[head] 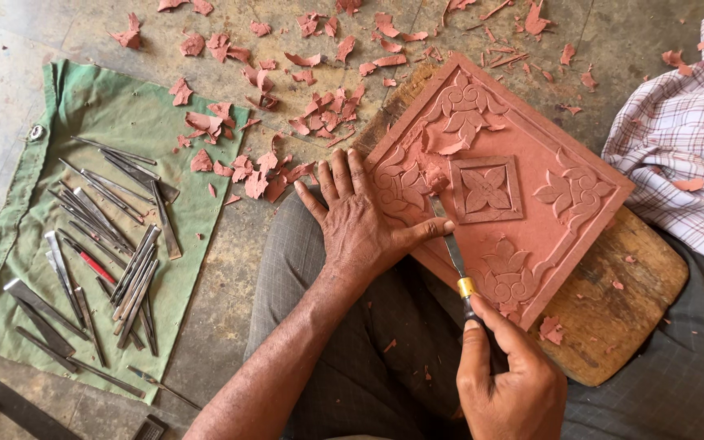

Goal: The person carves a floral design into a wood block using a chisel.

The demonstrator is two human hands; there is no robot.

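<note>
A square reddish carved panel [531, 163] with floral relief lies tilted on a wooden board [621, 310] across my lap. My left hand [360, 224] rests flat at the panel's left edge, fingers spread, thumb pressed against the blade of a chisel [450, 240]. My right hand [511, 383] is closed around the chisel's handle below a yellow ferrule. The blade tip touches the carved leaf pattern left of the central flower square.
A green cloth [99, 122] on the concrete floor at left carries several metal chisels [107, 253] and one red-handled tool. Reddish shavings [303, 106] litter the floor above the panel. A checked fabric [686, 147] lies at right.
</note>
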